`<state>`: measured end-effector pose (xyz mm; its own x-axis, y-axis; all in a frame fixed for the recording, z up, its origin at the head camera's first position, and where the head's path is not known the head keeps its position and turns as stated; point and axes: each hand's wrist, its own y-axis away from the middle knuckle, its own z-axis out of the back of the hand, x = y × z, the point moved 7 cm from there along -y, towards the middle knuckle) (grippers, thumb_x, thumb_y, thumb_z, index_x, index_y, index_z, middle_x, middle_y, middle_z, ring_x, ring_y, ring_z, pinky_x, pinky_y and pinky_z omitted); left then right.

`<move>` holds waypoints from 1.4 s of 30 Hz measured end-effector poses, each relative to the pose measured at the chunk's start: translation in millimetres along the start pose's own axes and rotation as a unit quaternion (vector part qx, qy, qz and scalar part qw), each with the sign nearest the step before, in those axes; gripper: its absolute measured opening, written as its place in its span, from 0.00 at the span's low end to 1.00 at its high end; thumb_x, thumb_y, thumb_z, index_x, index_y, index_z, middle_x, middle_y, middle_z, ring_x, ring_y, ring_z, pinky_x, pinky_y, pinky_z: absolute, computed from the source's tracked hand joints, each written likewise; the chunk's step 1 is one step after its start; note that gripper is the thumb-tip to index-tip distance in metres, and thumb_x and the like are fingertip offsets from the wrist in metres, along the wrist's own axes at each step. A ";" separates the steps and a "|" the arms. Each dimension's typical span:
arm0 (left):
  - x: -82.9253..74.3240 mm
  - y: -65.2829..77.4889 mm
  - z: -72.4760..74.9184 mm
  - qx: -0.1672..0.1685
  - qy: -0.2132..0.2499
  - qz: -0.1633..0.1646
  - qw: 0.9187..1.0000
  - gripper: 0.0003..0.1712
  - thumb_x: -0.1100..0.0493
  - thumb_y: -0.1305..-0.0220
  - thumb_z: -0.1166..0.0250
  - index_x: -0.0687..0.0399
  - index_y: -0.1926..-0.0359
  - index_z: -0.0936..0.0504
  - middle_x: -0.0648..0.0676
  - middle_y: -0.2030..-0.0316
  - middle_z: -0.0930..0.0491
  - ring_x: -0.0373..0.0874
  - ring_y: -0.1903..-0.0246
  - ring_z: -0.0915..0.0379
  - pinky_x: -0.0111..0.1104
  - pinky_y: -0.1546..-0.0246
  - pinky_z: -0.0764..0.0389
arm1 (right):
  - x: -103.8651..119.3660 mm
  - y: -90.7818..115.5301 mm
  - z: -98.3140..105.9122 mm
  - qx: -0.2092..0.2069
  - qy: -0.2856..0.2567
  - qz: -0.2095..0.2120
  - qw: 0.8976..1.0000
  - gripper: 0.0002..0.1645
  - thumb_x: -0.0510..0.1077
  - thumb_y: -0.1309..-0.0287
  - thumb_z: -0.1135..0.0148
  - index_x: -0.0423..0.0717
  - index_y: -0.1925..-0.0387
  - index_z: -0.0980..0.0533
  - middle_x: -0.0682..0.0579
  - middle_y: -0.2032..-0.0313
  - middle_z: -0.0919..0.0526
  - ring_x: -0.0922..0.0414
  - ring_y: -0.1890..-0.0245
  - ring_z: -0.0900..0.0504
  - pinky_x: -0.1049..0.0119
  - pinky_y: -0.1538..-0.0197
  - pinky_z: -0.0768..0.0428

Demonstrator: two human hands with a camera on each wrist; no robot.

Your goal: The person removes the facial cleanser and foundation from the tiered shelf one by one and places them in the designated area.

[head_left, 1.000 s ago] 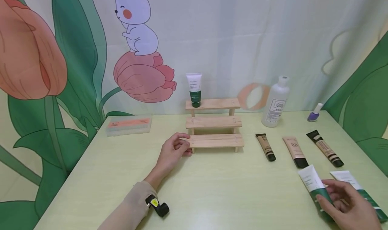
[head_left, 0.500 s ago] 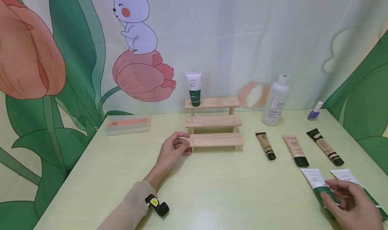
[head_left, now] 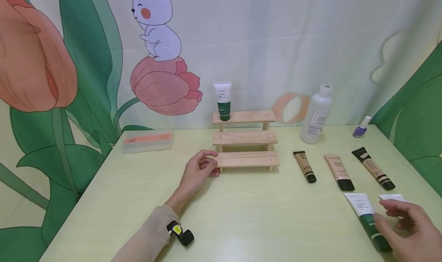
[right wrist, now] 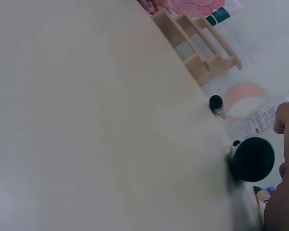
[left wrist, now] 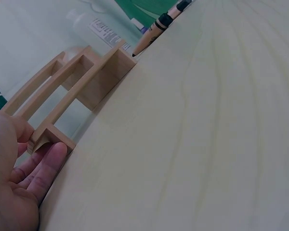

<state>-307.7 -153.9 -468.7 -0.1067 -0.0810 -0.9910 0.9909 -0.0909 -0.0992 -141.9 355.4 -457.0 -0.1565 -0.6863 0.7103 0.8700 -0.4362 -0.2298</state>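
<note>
My left hand (head_left: 198, 170) pinches the left end of the lowest step of a three-step wooden stand (head_left: 246, 160). In the left wrist view, the fingers (left wrist: 49, 166) reach under that step. On the top step, at the left, a white-and-green squeeze tube (head_left: 223, 101) stands upright on its cap. At the lower right, a similar tube (head_left: 366, 214) lies flat, with my right hand (head_left: 411, 229) at its right side, thumb close to it and fingers loosely bent. A second lying tube (head_left: 391, 197) is mostly hidden by that hand. The right wrist view shows a round dark green cap (right wrist: 253, 160) beside the hand.
Three cosmetic tubes lie right of the stand: a small tan one (head_left: 305, 167), a pink BB one (head_left: 339, 172) and a black-and-tan one (head_left: 373, 168). Behind them stand a white bottle (head_left: 315, 116) and purple nail polish (head_left: 360, 128). A flat clear box (head_left: 148, 141) lies back left.
The right hand has laid the white-and-green tube down flat and let it go, then shifted slightly right over the other tube. The left hand keeps its hold on the stand.
</note>
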 end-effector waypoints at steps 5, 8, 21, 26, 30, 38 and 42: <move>-1.6 0.1 -1.3 0.001 0.001 -0.001 1.000 0.14 0.67 0.18 0.34 0.56 0.37 0.16 0.63 0.55 0.13 0.53 0.58 0.08 0.38 0.55 0.04 | 18.2 -12.0 7.8 -0.016 -0.051 0.034 0.998 0.25 0.33 0.22 0.35 0.37 0.30 0.30 0.65 0.43 0.28 0.73 0.48 0.32 0.87 0.52 0.32; -2.3 0.5 -1.3 -0.002 0.002 0.000 1.000 0.14 0.66 0.18 0.34 0.56 0.37 0.16 0.62 0.55 0.13 0.53 0.58 0.08 0.38 0.55 0.04 | 36.3 -18.4 8.0 -0.009 -0.096 0.088 0.991 0.29 0.31 0.23 0.34 0.41 0.28 0.31 0.73 0.40 0.29 0.73 0.44 0.28 0.91 0.48 0.28; -0.5 -0.7 -3.6 -0.002 -0.001 0.000 1.000 0.14 0.66 0.19 0.33 0.56 0.37 0.16 0.62 0.55 0.13 0.53 0.58 0.08 0.38 0.55 0.04 | 122.7 -55.5 -23.7 0.063 -0.254 0.197 0.945 0.40 0.25 0.31 0.30 0.44 0.23 0.31 0.60 0.32 0.24 0.66 0.36 0.18 0.84 0.41 0.17; -0.2 -0.8 -2.1 -0.005 -0.004 -0.001 1.000 0.14 0.66 0.19 0.33 0.55 0.38 0.16 0.62 0.55 0.12 0.53 0.58 0.08 0.38 0.56 0.04 | 167.2 -71.3 -44.8 0.103 -0.328 0.231 0.910 0.42 0.23 0.33 0.29 0.42 0.22 0.31 0.54 0.32 0.22 0.59 0.36 0.17 0.80 0.41 0.14; 0.1 -0.1 -0.8 -0.007 -0.004 0.000 1.000 0.14 0.66 0.19 0.33 0.55 0.38 0.15 0.62 0.56 0.12 0.53 0.58 0.08 0.38 0.56 0.03 | 201.0 -82.2 -66.6 0.126 -0.333 0.254 0.899 0.42 0.28 0.31 0.27 0.44 0.21 0.31 0.54 0.32 0.23 0.56 0.35 0.18 0.78 0.40 0.14; 0.4 -0.3 0.4 -0.008 -0.005 0.002 1.000 0.14 0.67 0.19 0.33 0.56 0.38 0.15 0.62 0.57 0.13 0.52 0.59 0.08 0.38 0.56 0.04 | 252.7 -106.1 -119.1 0.164 -0.366 0.240 0.884 0.37 0.36 0.29 0.25 0.48 0.24 0.29 0.44 0.31 0.24 0.46 0.32 0.19 0.71 0.39 0.12; -0.1 -0.5 -0.3 -0.006 -0.002 0.000 1.000 0.14 0.67 0.19 0.33 0.56 0.38 0.16 0.62 0.57 0.12 0.53 0.59 0.08 0.38 0.56 0.03 | 272.5 -117.2 -141.7 0.178 -0.380 0.234 0.877 0.38 0.38 0.29 0.24 0.46 0.24 0.30 0.43 0.32 0.24 0.41 0.31 0.20 0.67 0.37 0.13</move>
<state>-308.2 -153.5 -468.6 -0.1075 -0.0844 -0.9906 0.9917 -0.0792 -0.1009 -352.7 137.1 -330.7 0.4949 -0.0968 0.8635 0.8683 0.0917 -0.4874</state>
